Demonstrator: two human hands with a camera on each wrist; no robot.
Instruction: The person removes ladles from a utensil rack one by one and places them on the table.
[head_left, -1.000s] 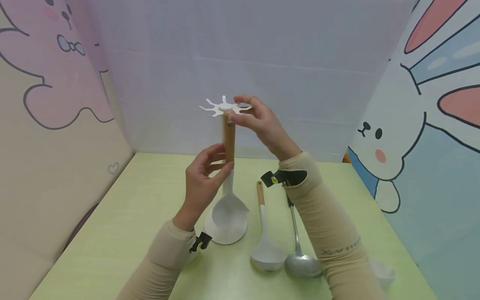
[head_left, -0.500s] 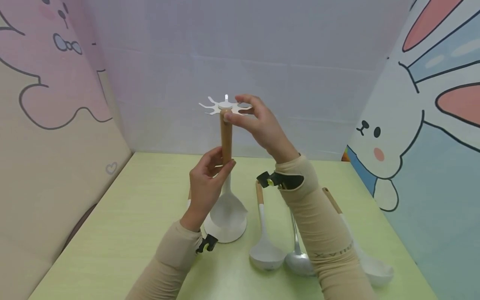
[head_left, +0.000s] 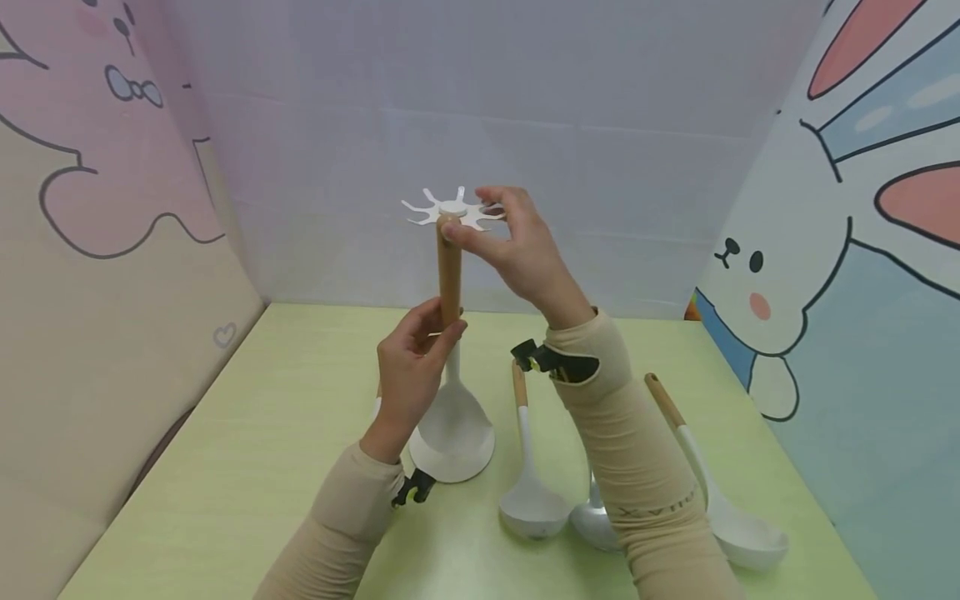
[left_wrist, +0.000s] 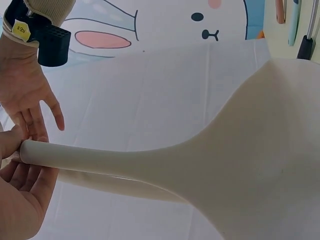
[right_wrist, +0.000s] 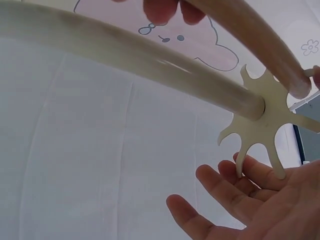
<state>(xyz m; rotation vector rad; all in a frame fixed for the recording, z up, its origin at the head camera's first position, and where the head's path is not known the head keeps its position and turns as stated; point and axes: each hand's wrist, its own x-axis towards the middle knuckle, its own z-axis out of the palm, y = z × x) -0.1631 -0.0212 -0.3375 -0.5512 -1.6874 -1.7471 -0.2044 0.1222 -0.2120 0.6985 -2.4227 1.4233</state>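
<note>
In the head view, my left hand (head_left: 411, 358) grips a white ladle (head_left: 456, 417) low on its wooden handle (head_left: 450, 279). The ladle hangs upright in front of a white utensil rack (head_left: 452, 471), hiding most of its post. At the top, the handle's end stands close to the rack's hooked disc (right_wrist: 265, 110). My right hand (head_left: 525, 246) has its thumb on the handle end and its fingers around the disc's right hooks. In the right wrist view, those fingers (right_wrist: 225, 192) touch the hooks. Whether the handle's hole is on a hook is hidden.
On the table (head_left: 300, 400) lie a white ladle with wooden handle (head_left: 532, 508), a steel ladle (head_left: 592, 521) partly under the right sleeve, and another white ladle (head_left: 750, 533) at right. Behind the left wrist, another utensil's handle (head_left: 378, 400) barely shows. Cartoon-printed side walls enclose the table.
Both hands have shifted the ladle's handle slightly left and nearer the rack's middle. The right thumb stays on the handle end. The hooked disc has turned a little.
</note>
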